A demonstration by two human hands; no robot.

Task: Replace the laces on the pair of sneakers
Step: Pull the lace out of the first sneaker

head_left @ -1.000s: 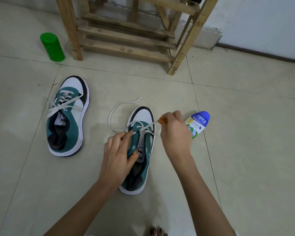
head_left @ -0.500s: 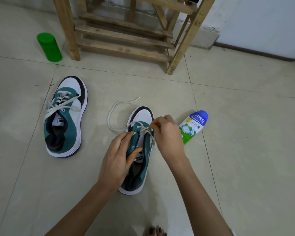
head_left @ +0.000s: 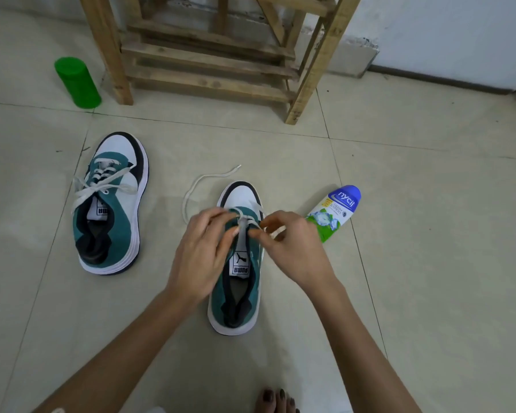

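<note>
A teal, white and black sneaker (head_left: 239,281) stands on the floor in front of me, toe pointing away. Its white lace (head_left: 201,181) is threaded through the lowest eyelets, and one loose end trails in a loop to the left of the toe. My left hand (head_left: 201,248) rests on the shoe's left side with fingertips at the eyelets. My right hand (head_left: 292,242) pinches the lace over the right eyelets. A second matching sneaker (head_left: 109,204) sits to the left, fully laced with white lace, its ends loose.
A blue-capped Nycil powder bottle (head_left: 335,211) lies just right of the shoe. A green cylindrical container (head_left: 76,81) stands at the back left beside a wooden rack (head_left: 209,55). My bare toes (head_left: 276,400) show at the bottom edge. The floor is pale tile.
My right hand has drawn in from the right of the shoe to its eyelets. My left hand has slid from the shoe's collar up to the lacing.
</note>
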